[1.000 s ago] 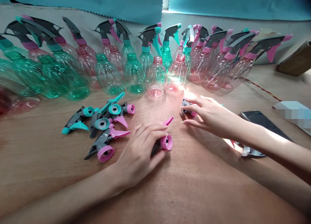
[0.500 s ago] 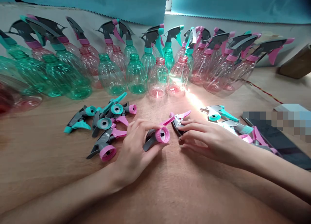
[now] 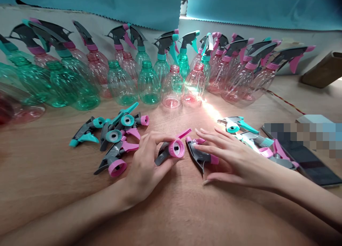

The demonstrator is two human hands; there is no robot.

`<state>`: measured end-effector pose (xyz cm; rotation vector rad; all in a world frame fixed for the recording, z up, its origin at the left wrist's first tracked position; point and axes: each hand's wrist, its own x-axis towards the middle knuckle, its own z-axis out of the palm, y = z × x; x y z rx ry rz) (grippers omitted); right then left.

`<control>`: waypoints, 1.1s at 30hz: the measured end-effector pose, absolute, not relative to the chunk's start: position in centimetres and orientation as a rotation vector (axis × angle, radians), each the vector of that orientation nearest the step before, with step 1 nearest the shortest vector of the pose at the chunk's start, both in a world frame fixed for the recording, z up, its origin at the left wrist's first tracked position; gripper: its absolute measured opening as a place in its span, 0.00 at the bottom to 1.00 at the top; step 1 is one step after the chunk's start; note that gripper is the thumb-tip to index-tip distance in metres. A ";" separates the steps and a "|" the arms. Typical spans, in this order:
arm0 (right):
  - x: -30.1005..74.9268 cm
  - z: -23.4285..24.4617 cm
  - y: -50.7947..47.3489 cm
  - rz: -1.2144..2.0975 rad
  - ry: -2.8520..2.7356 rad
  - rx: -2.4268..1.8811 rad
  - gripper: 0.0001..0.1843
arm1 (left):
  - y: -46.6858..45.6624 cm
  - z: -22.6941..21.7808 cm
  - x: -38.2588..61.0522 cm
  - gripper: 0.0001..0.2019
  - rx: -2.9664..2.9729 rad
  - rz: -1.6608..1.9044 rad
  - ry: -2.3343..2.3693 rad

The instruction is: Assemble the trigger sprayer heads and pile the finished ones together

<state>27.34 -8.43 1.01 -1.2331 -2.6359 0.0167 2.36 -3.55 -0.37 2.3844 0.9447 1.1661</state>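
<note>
My left hand (image 3: 149,164) is closed around a grey spray head with a pink collar (image 3: 176,148), the collar's opening facing me. Just right of it, a second grey and pink spray head (image 3: 199,155) lies on the table. Over that one hovers my right hand (image 3: 229,153), fingers spread, thumb apart from it; whether the fingertips touch it I cannot tell. Left of my left hand lies a pile of spray heads (image 3: 113,135) with teal and pink collars. More spray heads (image 3: 242,126) lie beyond my right hand, partly hidden by it.
Clear green bottles (image 3: 149,84) and pink bottles (image 3: 172,85) stand in rows along the back, several fitted with spray heads. At the right are a dark phone-like slab (image 3: 317,167), a white box (image 3: 314,118), a red-yellow wire (image 3: 284,102) and a brown block (image 3: 322,69).
My right hand has opened its fingers and come away from the grey and pink spray head, which now shows more fully on the table. My left hand keeps its hold.
</note>
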 end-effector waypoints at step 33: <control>22.0 7.8 -4.4 0.266 -2.519 -1.141 0.06 | -3.3 -0.3 2.2 0.13 2.316 1.122 0.852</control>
